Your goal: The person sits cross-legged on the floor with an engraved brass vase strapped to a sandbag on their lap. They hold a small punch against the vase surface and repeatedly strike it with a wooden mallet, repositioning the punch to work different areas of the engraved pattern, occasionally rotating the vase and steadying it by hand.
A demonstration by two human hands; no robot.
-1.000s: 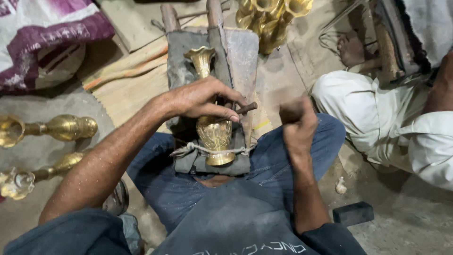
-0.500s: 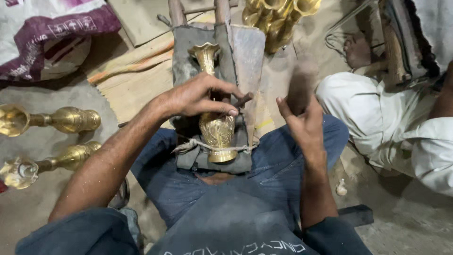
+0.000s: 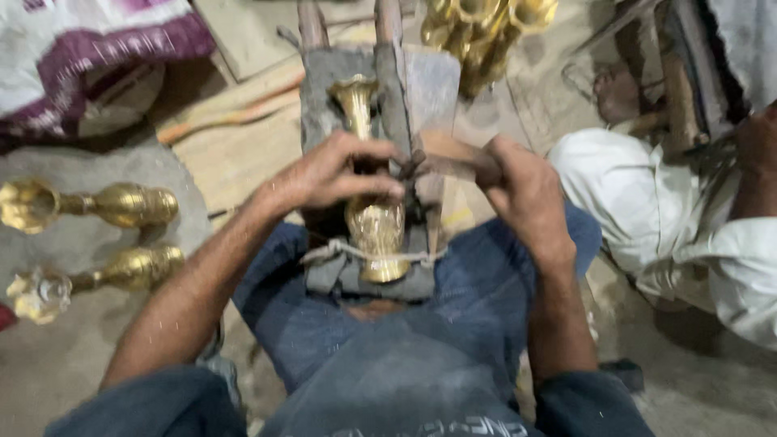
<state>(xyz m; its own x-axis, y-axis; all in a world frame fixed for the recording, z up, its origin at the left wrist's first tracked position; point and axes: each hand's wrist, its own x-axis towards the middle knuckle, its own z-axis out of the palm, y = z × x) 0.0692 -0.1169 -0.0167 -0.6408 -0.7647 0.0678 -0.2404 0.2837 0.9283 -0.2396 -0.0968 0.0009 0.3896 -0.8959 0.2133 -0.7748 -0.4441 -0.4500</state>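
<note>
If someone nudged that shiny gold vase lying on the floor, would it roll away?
Probably yes. The brass vase lies on its side on the grey floor and its body looks round, so a push would likely set it rolling, maybe in a curve since one end flares wider. It looks like solid metal, so probably heavy, stiff and a bit slippery.

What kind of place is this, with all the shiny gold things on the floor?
Probably a small metal craft workshop. Finished brass vases lie on the bare floor, another brass vase is tied into a worn wooden holder, and the left hand and right hand work on it.
</note>
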